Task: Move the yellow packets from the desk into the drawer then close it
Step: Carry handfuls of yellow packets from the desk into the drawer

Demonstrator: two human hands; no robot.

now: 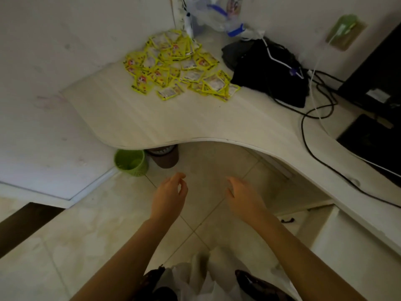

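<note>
Evidently light, limp and slick, the yellow packets [180, 65] lie heaped at the desk's [152, 118] back corner, best gathered from beneath in bunches, while left hand [169, 196] and right hand [244, 197] hover empty, fingers loosely curled.

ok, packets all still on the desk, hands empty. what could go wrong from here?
1. The loose pile of small yellow packets is spread wide and overlapping; a scoop by the left hand or right hand will likely drop some.
2. The pile's right edge lies right by the black fabric bag and its white cable; grabbing there may snag them.
3. Packets pushed off the curved white desk edge could fall towards the green plastic bin.
</note>
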